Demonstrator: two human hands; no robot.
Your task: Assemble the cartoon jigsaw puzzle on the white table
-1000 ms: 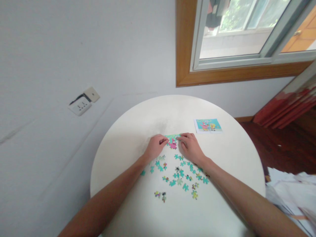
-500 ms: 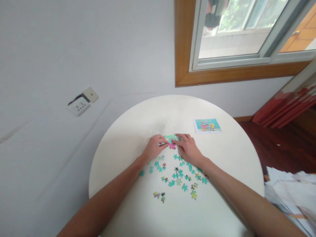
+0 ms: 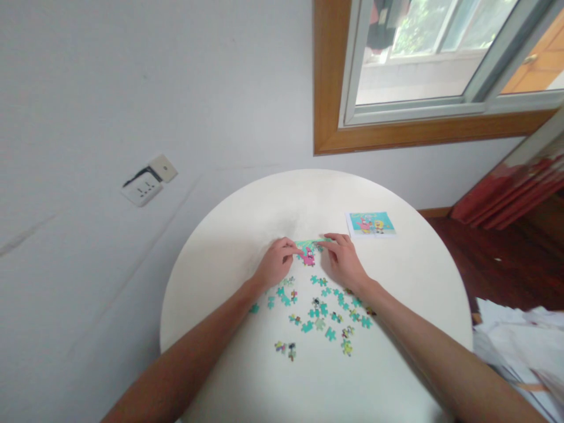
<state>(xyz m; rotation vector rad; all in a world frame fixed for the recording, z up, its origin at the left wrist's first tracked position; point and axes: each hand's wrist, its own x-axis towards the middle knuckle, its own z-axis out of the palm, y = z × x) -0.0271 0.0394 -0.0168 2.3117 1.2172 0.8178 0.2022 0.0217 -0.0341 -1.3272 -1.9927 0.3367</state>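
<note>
A partly joined jigsaw puzzle (image 3: pixel 309 257), green and teal at its top edge with a pink figure below, lies flat between my hands. My left hand (image 3: pixel 277 262) rests on the table at its left side, forefinger stretched out and touching near the pink part; the other fingers are bent and partly hidden. On the right, my right hand (image 3: pixel 343 257) has its fingers apart, with fingertips on or near the puzzle's upper right edge. Several loose puzzle pieces (image 3: pixel 307 326), mostly teal, are scattered nearer to me. Small yellow pieces (image 3: pixel 347 348) lie among them.
A picture card (image 3: pixel 371 224) with pink and yellow cartoon figures lies beyond my right hand on the round white table (image 3: pixel 229 223). The wall with a socket (image 3: pixel 141 189) and a window (image 3: pixel 414 70) stands behind. Papers (image 3: pixel 520 346) are heaped at the right.
My right hand has drawn slightly right and away from the pink part, uncovering more of it. My left forefinger has straightened along the puzzle's left side.
</note>
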